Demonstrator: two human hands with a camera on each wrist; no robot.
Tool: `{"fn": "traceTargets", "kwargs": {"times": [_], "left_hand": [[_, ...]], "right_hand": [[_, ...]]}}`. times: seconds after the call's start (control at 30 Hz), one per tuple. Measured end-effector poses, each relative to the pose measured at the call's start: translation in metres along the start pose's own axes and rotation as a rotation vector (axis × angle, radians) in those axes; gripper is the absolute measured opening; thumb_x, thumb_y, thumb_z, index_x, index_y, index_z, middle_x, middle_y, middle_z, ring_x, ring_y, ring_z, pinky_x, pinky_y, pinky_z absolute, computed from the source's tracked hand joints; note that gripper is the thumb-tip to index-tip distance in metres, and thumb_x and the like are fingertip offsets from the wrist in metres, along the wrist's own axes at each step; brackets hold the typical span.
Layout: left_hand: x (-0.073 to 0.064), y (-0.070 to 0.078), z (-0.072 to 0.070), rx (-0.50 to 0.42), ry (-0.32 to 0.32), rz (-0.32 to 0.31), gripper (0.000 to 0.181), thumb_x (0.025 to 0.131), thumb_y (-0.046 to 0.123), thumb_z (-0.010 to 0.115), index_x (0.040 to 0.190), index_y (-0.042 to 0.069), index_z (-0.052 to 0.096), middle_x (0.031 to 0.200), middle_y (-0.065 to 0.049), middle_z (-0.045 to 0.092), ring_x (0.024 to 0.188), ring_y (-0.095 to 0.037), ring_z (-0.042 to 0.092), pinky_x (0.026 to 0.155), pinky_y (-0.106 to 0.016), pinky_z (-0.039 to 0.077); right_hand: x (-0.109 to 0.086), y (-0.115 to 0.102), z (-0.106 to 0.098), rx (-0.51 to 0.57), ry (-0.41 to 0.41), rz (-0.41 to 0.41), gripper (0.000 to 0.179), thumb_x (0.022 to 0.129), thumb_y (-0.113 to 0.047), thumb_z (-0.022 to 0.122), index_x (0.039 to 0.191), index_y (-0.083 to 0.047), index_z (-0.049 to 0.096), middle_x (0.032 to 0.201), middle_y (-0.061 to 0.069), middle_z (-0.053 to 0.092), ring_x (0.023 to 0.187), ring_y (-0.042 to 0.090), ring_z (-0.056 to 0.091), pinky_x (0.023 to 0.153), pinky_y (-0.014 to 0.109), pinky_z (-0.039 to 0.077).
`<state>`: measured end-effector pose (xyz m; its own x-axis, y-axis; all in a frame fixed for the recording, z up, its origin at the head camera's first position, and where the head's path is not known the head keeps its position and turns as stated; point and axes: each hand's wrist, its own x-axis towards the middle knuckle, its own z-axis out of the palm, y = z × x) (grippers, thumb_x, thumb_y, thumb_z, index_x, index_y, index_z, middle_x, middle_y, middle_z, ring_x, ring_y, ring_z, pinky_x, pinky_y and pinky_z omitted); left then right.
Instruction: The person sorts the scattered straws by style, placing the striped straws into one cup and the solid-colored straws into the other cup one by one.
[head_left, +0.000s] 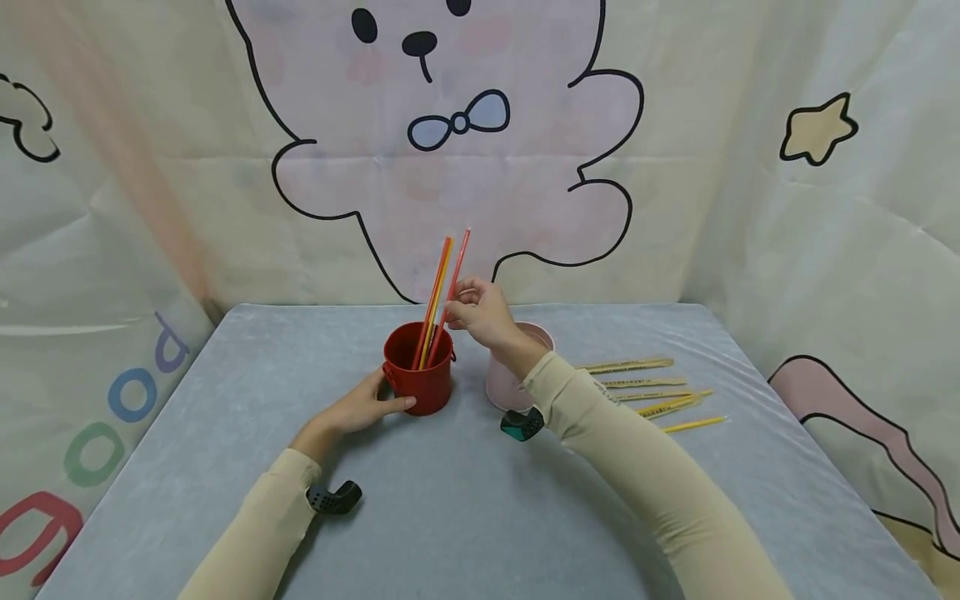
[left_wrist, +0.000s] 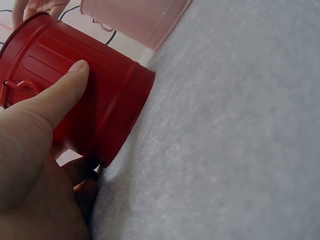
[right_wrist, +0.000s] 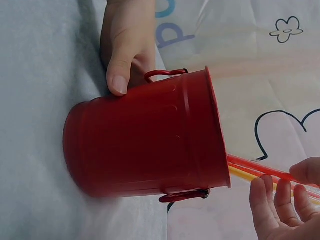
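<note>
A red metal bucket [head_left: 423, 392] with small side handles stands upright on the table. My left hand [head_left: 363, 408] grips its lower left side, thumb [left_wrist: 67, 92] laid across the wall and the other fingers around the far side. Above the rim, my right hand [head_left: 483, 312] pinches a thin red straw [head_left: 459, 267] between thumb and fingertips; its lower end is inside the bucket. Beside it, another red straw [head_left: 432, 300] and a yellow straw [head_left: 439, 292] lean in the bucket, their lower ends hidden by the wall in the right wrist view.
A pink bucket [head_left: 501, 387] stands right of the red one, partly hidden behind my right forearm. Several yellow straws [head_left: 693, 424] lie on the grey-blue tablecloth [head_left: 450, 508] farther right. A printed curtain [head_left: 675, 125] hangs behind the table.
</note>
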<state>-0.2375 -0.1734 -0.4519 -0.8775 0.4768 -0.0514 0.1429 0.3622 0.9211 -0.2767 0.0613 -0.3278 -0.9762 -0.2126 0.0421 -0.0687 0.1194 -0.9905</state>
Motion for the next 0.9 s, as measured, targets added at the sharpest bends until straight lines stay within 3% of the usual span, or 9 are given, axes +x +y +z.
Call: {"fn": "traceTargets", "kwargs": {"times": [0.27,0.5,0.77,0.9], "left_hand": [[0.000,-0.002,0.000,0.008,0.005,0.011,0.077,0.096,0.026,0.070,0.158,0.009,0.027,0.160,-0.016,0.036,0.151,-0.038,0.025,0.123,-0.066,0.016],[-0.001,-0.001,0.001,0.016,-0.006,0.023,0.078,0.096,0.027,0.069,0.158,0.009,0.025,0.161,-0.017,0.035,0.150,-0.040,0.026,0.122,-0.067,0.018],[-0.002,-0.002,0.001,0.024,0.001,0.001,0.081,0.096,0.028,0.070,0.159,0.008,0.024,0.163,-0.017,0.031,0.153,-0.040,0.022,0.123,-0.067,0.017],[-0.002,-0.001,0.001,0.019,0.003,-0.001,0.081,0.095,0.029,0.070,0.159,0.009,0.024,0.163,-0.017,0.032,0.152,-0.040,0.023,0.123,-0.067,0.017]], "right_hand": [[0.003,-0.002,-0.002,-0.046,-0.031,0.070,0.034,0.100,-0.008,0.058,0.132,0.002,0.055,0.122,0.025,0.067,0.079,0.017,0.070,0.088,0.039,0.062],[0.001,-0.004,-0.011,-0.012,-0.024,0.118,0.037,0.101,-0.014,0.060,0.135,-0.002,0.055,0.132,0.021,0.065,0.088,0.018,0.069,0.097,0.043,0.058],[-0.005,-0.010,-0.025,-0.099,-0.087,-0.063,0.035,0.101,-0.008,0.058,0.134,0.003,0.054,0.132,0.029,0.061,0.113,0.041,0.067,0.097,0.047,0.057],[-0.011,-0.016,-0.035,-0.104,-0.115,-0.134,0.035,0.101,-0.009,0.058,0.134,0.004,0.054,0.132,0.029,0.061,0.112,0.041,0.067,0.096,0.046,0.058]]}}
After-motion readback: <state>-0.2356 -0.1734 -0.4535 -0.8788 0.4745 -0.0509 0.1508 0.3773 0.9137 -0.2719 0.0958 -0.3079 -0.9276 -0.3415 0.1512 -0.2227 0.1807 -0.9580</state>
